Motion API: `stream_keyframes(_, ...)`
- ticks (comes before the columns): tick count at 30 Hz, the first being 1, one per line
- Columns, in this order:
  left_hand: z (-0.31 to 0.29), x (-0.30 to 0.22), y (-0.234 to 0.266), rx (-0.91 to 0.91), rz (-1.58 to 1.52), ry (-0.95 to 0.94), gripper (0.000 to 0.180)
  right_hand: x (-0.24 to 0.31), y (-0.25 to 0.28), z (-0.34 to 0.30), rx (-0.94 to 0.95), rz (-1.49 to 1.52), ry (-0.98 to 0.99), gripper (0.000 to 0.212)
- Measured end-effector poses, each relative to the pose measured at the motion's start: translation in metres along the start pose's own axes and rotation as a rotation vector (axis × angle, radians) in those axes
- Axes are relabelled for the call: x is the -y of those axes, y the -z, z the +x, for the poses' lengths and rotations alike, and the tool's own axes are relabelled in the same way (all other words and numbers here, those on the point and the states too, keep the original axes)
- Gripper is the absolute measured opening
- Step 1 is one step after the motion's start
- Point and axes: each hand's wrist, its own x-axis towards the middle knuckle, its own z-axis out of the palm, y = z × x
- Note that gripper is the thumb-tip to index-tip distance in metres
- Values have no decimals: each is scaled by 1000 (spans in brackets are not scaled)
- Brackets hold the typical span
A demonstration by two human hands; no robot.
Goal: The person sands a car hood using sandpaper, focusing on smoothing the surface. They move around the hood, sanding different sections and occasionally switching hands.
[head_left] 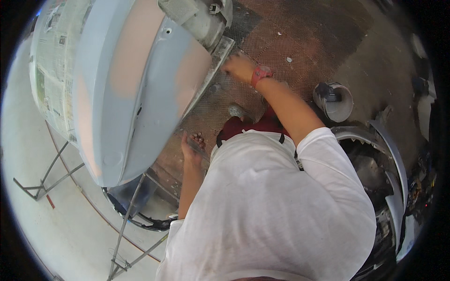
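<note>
A large vehicle body panel (154, 107), grey with smooth pinkish patches, slants across the left and middle. My right hand (240, 68), wearing a red watch, is at the panel's far right edge, its fingers curled in toward that edge. Motion smears them, and whatever they may hold is hidden. Lower down, next to the panel's near edge, my left hand (191, 147) is closed around a thin flat grey piece (198, 149). Its exact kind does not show.
Printed paper masking (51, 75) covers the panel's left part. A metal stand (126, 220) is below it. To my right are an open round tub (333, 100) with a dark thing inside and loose curved vehicle parts (391, 145). Patterned matting (300, 61) covers the floor ahead.
</note>
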Motion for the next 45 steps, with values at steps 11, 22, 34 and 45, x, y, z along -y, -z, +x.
stream_keyframes(11,13,51,-277,258,238,77,70,-105,62,-208,-648,1447,-787,42)
stream_keyframes(22,31,92,-498,633,524,-90,35,-90,273,-285,-619,1521,-694,35)
stream_keyframes(34,53,116,-615,622,1003,-551,29,-105,352,-190,-351,-165,-553,49)
stream_keyframes(45,137,100,-717,607,422,-472,27,-264,393,-170,-543,1229,-915,48)
